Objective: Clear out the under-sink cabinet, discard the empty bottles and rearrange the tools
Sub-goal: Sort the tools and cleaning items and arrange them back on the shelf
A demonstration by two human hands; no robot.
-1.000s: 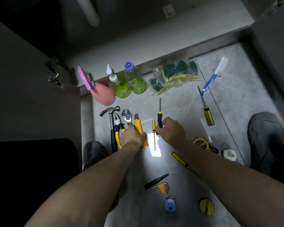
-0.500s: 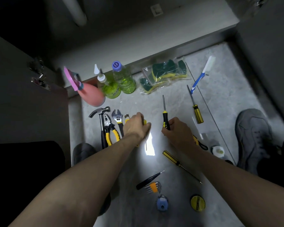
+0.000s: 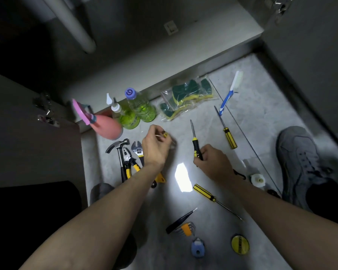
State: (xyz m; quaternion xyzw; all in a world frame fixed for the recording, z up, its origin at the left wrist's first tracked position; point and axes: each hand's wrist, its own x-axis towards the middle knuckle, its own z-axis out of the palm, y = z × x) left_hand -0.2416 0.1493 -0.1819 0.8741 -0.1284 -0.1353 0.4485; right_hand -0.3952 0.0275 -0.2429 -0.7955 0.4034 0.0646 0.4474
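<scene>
Nearest lay a yellow screwdriver (image 3: 204, 192) on the floor. Beyond it, the right hand (image 3: 213, 161) gripped a black-handled screwdriver (image 3: 196, 147); left of that screwdriver, the left hand's (image 3: 154, 147) fingers pinched a small yellow-handled tool (image 3: 165, 134). Farther stood the bottles (image 3: 142, 109).

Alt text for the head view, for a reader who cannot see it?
Left hand pinches a small yellow screwdriver; right hand grips a black-handled screwdriver on the grey floor, among a hammer, pliers and bottles.

No words or numbers can be read; dark print on the round yellow disc (image 3: 240, 244) is too blurred.
</scene>
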